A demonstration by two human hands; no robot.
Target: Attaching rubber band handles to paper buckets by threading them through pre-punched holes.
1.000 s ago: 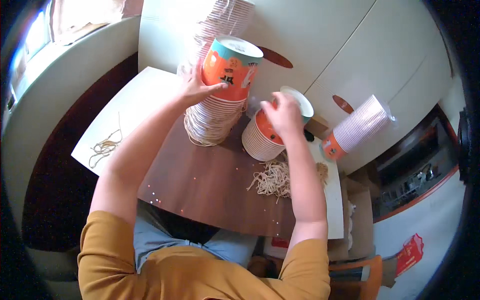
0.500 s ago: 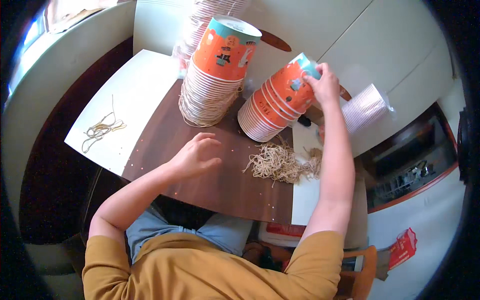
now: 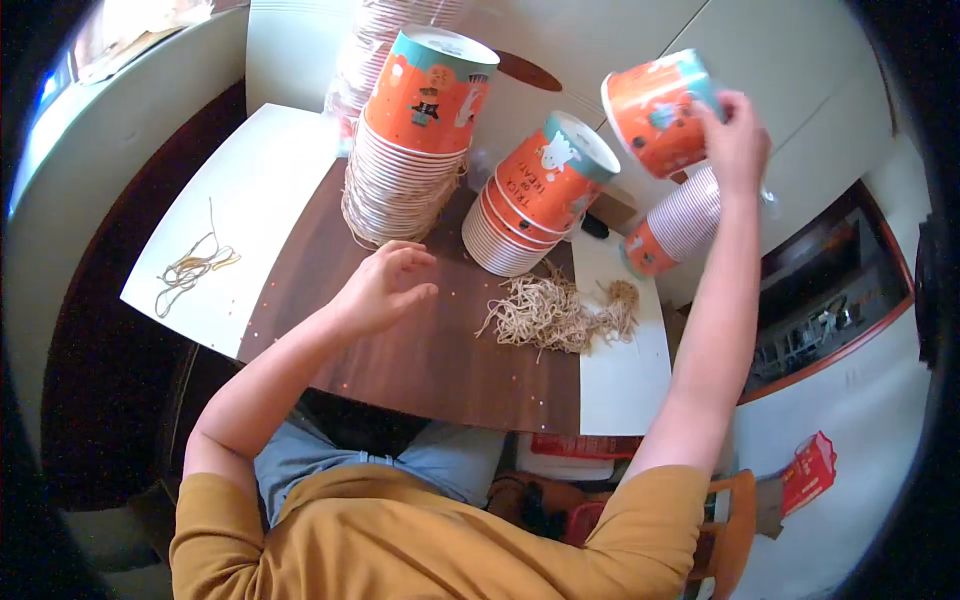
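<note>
My right hand (image 3: 738, 142) grips an orange paper bucket (image 3: 655, 115) by its teal base end, holding it tilted in the air at the right. Below it on the table stands a shorter stack of the same orange buckets (image 3: 545, 185), upside down. Further left rises a taller upside-down stack (image 3: 425, 105), with cord handles bunched around its lower rims. My left hand (image 3: 380, 285) hovers over the brown table, fingers loosely apart and holding nothing. A tangled heap of beige cords (image 3: 545, 315) lies in front of the shorter stack.
The brown table (image 3: 440, 370) has white side panels. Loose cords (image 3: 195, 265) lie on the left panel. Plastic-wrapped stacked buckets (image 3: 355, 70) stand behind the tall stack. Another nested stack (image 3: 685, 215) leans at the right. A wooden chair (image 3: 735, 530) is at lower right.
My right hand has lifted a bucket off the shorter stack and moved it up and right. The left hand has barely moved. The view has shifted slightly.
</note>
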